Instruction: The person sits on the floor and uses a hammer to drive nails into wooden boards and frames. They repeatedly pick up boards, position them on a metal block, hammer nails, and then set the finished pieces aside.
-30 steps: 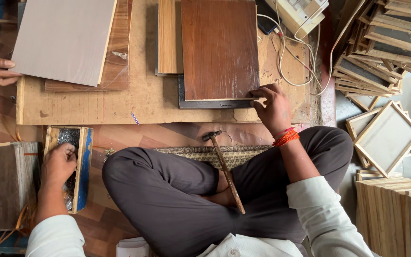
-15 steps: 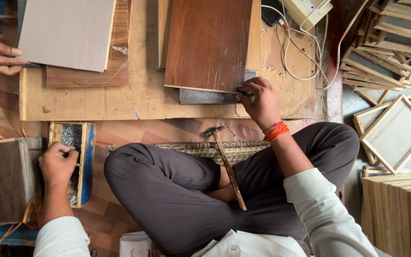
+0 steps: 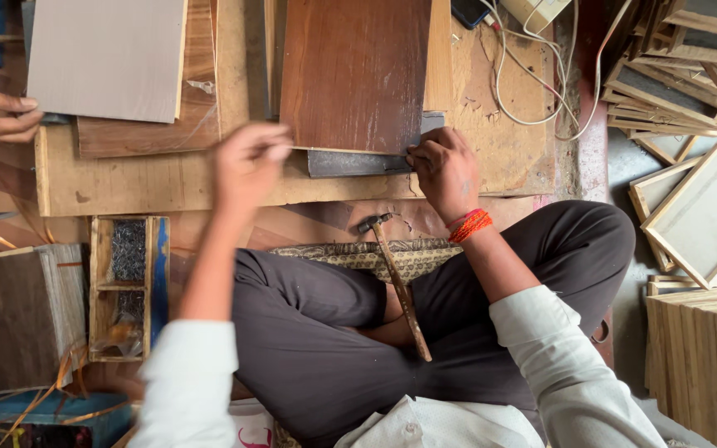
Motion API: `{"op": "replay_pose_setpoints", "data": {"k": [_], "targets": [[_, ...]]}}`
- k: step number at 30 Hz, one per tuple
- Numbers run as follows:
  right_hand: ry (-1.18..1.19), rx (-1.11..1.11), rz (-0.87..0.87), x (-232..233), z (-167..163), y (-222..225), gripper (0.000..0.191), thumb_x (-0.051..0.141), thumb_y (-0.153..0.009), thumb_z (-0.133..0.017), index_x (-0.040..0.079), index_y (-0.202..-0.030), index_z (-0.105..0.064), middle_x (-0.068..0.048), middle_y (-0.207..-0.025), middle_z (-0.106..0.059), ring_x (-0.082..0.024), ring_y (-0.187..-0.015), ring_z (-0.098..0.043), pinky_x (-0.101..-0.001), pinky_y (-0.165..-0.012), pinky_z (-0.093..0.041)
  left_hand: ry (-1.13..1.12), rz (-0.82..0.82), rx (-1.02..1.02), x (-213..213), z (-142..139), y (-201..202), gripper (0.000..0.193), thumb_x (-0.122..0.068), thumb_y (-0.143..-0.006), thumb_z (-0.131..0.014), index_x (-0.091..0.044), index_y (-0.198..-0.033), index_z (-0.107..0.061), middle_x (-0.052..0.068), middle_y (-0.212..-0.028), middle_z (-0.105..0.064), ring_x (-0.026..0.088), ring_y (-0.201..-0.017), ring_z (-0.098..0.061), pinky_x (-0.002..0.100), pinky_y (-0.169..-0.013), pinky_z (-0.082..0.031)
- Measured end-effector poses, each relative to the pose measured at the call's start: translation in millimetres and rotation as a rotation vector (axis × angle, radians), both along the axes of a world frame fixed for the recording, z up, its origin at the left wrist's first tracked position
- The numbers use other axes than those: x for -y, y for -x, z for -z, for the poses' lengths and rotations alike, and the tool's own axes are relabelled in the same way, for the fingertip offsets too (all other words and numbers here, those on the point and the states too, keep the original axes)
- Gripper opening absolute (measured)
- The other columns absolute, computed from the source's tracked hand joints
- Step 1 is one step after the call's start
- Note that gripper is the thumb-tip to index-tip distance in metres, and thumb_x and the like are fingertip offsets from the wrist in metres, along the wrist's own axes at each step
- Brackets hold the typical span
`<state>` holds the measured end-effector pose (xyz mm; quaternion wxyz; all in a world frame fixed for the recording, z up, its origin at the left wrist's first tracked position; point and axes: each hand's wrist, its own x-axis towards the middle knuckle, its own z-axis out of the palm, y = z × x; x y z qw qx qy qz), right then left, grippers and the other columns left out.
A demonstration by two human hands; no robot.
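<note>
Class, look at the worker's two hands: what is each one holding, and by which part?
The right hand pinches the lower edge of the brown board. The left hand is blurred; its fingertips seem to pinch something thin, too small to identify.

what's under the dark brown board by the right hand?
A grey sheet sticks out below the brown board, both lying on the plywood base. The right hand touches the sheet's edge. How far the sheet runs underneath is hidden.
</note>
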<state>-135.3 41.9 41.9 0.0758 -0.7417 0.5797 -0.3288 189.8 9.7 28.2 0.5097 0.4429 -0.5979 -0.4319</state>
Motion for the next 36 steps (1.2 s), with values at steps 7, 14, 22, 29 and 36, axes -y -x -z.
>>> {"op": "replay_pose_setpoints", "data": {"k": [7, 14, 22, 29, 36], "targets": [[0.008, 0.009, 0.006, -3.8, -5.3, -2.8, 0.005, 0.007, -0.085, -0.078, 0.007, -0.089, -0.076, -0.008, -0.100, -0.067, -0.030, -0.095, -0.062, -0.0392, -0.083, -0.052, 0.106, 0.066, 0.373, 42.1, -8.3, 163.2, 0.011, -0.006, -0.090, -0.076, -0.008, -0.095, -0.066, 0.005, -0.104, -0.074, 0.025, -0.106, -0.069, 0.042, -0.101, -0.055], [-0.187, -0.048, -0.004, -43.8, -14.4, 9.6, 0.043, 0.012, -0.085, -0.076, 0.013, -0.126, -0.066, -0.013, -0.101, -0.069, -0.031, -0.086, -0.067, -0.0425, -0.073, -0.053, 0.249, 0.093, 0.605, 37.4, 13.7, 178.7, 0.017, -0.012, -0.087, -0.083, -0.014, -0.089, -0.066, 0.004, -0.161, -0.044, 0.036, -0.158, -0.023, 0.058, -0.132, -0.008], [-0.618, 0.190, -0.259, -152.2, -23.1, -2.2, 0.072, 0.013, -0.076, -0.072, 0.011, -0.144, -0.049, -0.017, -0.093, -0.073, -0.036, -0.079, -0.071, -0.0456, -0.065, -0.055, 0.191, 0.198, 0.620, 39.9, 10.2, 175.1, 0.014, -0.016, -0.081, -0.087, -0.016, -0.084, -0.073, 0.004, -0.165, -0.037, 0.037, -0.158, -0.016, 0.058, -0.130, -0.002], [-0.487, 0.238, -0.069, -177.0, -73.3, 45.1, 0.064, 0.004, -0.078, -0.071, 0.012, -0.140, -0.058, -0.015, -0.096, -0.074, -0.022, -0.064, -0.072, -0.0342, -0.056, -0.057, 0.197, 0.210, 0.604, 39.6, 11.9, 175.1, 0.013, -0.017, -0.081, -0.088, -0.016, -0.083, -0.075, 0.005, -0.167, -0.034, 0.038, -0.158, -0.013, 0.058, -0.129, 0.000], [-0.146, -0.018, 0.099, -148.7, -71.8, 52.1, 0.054, 0.012, -0.091, -0.077, 0.011, -0.143, -0.060, -0.012, -0.089, -0.073, -0.026, -0.062, -0.068, -0.0350, -0.055, -0.051, 0.183, 0.203, 0.630, 41.8, 15.2, 174.4, 0.013, -0.016, -0.080, -0.090, -0.017, -0.081, -0.076, 0.006, -0.167, -0.032, 0.038, -0.158, -0.011, 0.060, -0.127, 0.003]]}}
